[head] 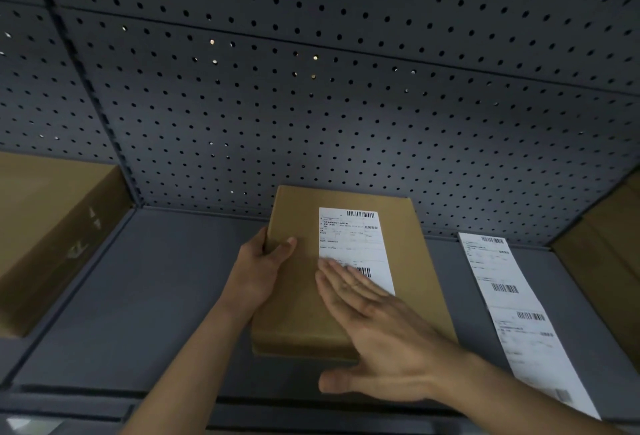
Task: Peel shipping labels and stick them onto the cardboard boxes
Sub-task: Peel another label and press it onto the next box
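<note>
A flat cardboard box (346, 271) lies on the dark grey shelf (138, 296) in front of the pegboard back panel (311, 88), and a white shipping label (353, 244) is already laid on its top face, toward the right half. The box is steadied by the left hand (261, 268), which is clamped on the left edge with the thumb on top and the fingers wrapped round the side. The right hand (377, 327) is spread flat, fingers apart and holding nothing, with the fingertips resting on the lower part of the label. The step in hand appears to be pressing the label down. It would be done best with firm strokes drawn from the middle outward, so that air is pushed to the edges and the corners are sealed, while the box is kept from sliding. A strip of further labels (512, 313) lies just beside the box on the right, ready for the larger boxes (52, 226) at the sides.
</note>
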